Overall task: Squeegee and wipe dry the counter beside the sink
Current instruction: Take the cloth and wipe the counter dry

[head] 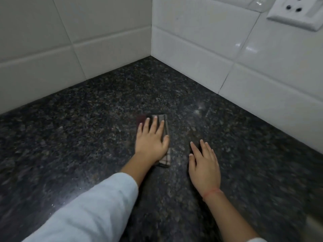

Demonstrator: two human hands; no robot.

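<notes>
The left hand (151,142) presses flat, fingers spread, on a folded checked cloth (165,126) on the dark speckled granite counter (87,128); the right hand (204,165) rests open just beside the cloth

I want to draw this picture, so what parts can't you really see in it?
- Cloth, head view: mostly hidden under the left hand, so its full pattern can't be told.
- Wall socket, head view: cut off by the top right edge.
- Counter, head view: blurred near the bottom right; wet or dry can't be told.
- Sink and squeegee: not in view.
- Right hand: flat on the counter, palm hidden.
</notes>
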